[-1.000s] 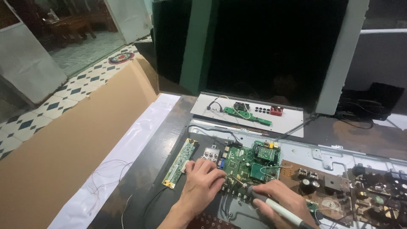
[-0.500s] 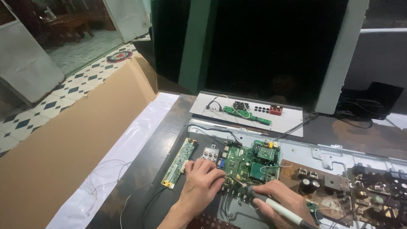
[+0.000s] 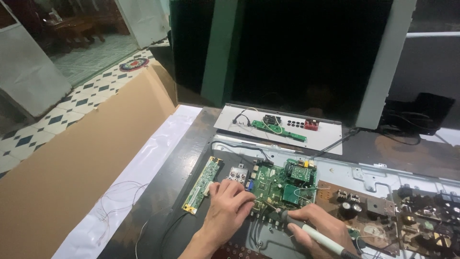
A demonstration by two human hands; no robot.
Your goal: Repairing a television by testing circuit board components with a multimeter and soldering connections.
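**Green board under the iron**

Green main circuit board [image 3: 280, 182] lies flat in the metal chassis [image 3: 364, 172] in front of me, and both my hands meet at its near edge. My right hand [image 3: 318, 228] has its grip closed around a soldering iron [image 3: 306, 231], held like a pen, with the tip slanting up and left to the board's lower edge. My left hand [image 3: 229, 206] rests on the board's left corner, fingers curled and pinched together near the iron's tip; whether they hold a fine wire or a bit of solder I cannot tell.

As I judge it, doing this well means keeping the left hand planted so the board cannot shift, touching only the 1 joint, and keeping the hot barrel off the thin wires [image 3: 302, 192] looping over the board.

To the left of the main board sits a long narrow green strip board [image 3: 201, 184]. To the right is a brown power board [image 3: 378, 211] with dark capacitors. Further back, a grey panel [image 3: 326, 136] carries another slim green board and a small red part.

All of it sits on a dark table [image 3: 187, 158]. A white sheet [image 3: 143, 177] and a broad cardboard slab [image 3: 81, 177] run along its left side. A large dark screen [image 3: 306, 52] stands behind, and a checkered tile floor [image 3: 62, 110] leads towards a doorway at the far left.
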